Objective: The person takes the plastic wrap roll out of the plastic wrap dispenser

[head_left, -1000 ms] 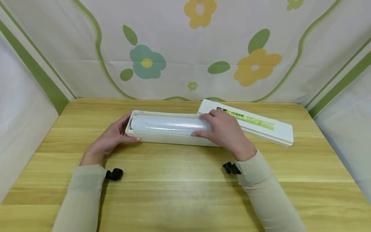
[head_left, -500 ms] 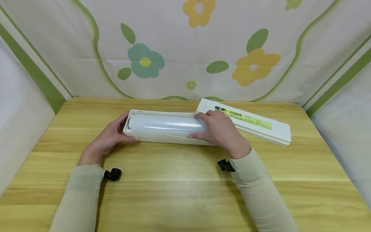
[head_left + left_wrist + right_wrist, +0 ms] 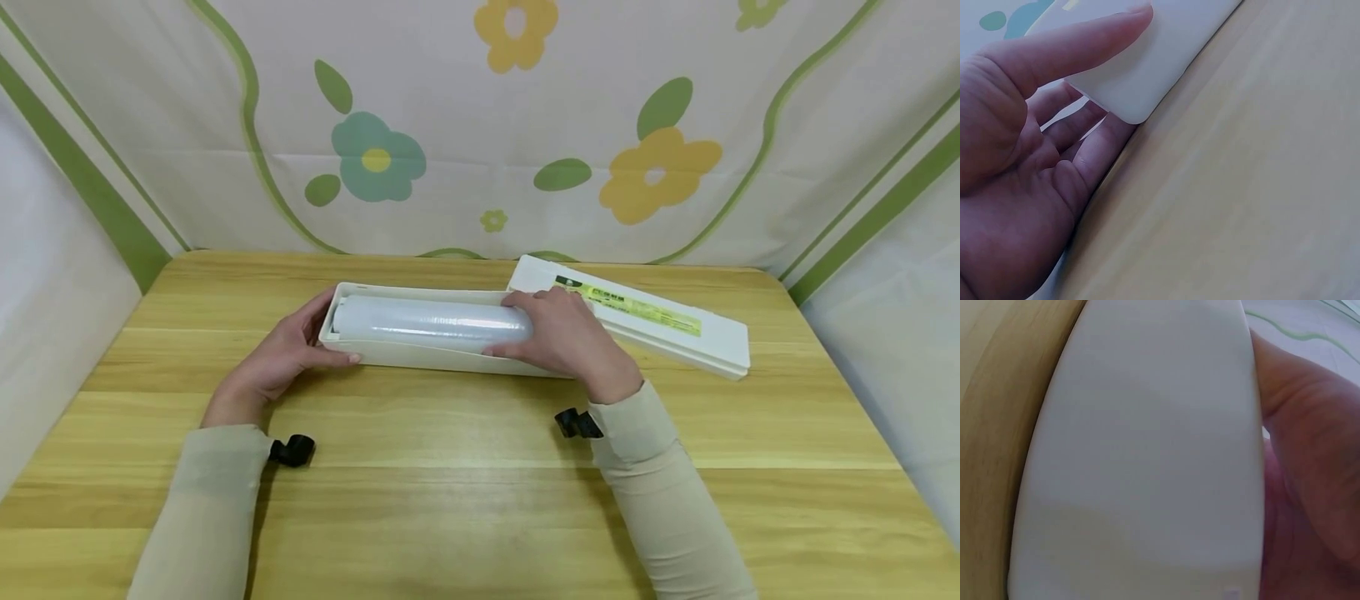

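A roll of cling film (image 3: 435,321) lies lengthwise in a long white box (image 3: 420,357), its clear wrap shining. My left hand (image 3: 281,358) holds the box's left end, thumb on the front wall and the other fingers behind and under the end. The left wrist view shows that thumb along the white wall (image 3: 1141,75) near the rounded corner. Over the right part of the roll, my right hand (image 3: 573,337) grips it, thumb in front and fingers behind. In the right wrist view the box's wall (image 3: 1147,456) fills the middle and hides the fingertips.
A white lid (image 3: 723,337) with a green-yellow label lies slanted behind and right of the box. The wooden table (image 3: 442,500) reaches back to a flower-printed cloth (image 3: 465,125). A small black mount sits on each sleeve cuff.
My right hand and forearm have shifted slightly left along the roll. The left hand keeps its hold on the box end, and the whole head view has drifted a little.
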### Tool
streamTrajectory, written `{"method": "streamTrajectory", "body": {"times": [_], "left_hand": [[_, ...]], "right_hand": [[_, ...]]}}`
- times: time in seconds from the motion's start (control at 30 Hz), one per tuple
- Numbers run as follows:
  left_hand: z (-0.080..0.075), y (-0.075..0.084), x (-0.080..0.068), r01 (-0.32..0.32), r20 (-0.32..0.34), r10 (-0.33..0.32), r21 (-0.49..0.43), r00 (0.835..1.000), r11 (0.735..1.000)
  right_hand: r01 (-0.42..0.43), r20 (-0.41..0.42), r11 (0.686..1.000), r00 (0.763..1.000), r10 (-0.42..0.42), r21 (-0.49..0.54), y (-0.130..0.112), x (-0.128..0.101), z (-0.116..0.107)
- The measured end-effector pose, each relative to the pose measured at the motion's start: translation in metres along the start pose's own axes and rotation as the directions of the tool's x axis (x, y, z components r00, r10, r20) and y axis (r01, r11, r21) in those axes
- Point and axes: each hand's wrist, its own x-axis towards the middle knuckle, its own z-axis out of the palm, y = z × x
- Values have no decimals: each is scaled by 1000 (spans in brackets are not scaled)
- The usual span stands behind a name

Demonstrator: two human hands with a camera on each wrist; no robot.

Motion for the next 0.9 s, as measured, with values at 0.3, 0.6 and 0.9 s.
{"method": "streamTrajectory", "body": {"times": [0.3, 0.6, 0.9], "left_hand": [[0, -4, 1, -1, -1, 1, 8, 1000, 1000], [1, -1, 0, 19, -1, -19, -4, 1000, 1000], [0, -1, 0, 14, -6, -15, -16, 1000, 1000]], "right_hand": [[-60, 20, 995, 998, 62, -74, 1, 0, 8], [-55, -119, 995, 992, 44, -88, 4, -4, 22], [-19, -205, 995, 979, -2, -101, 4, -7, 27]]}}
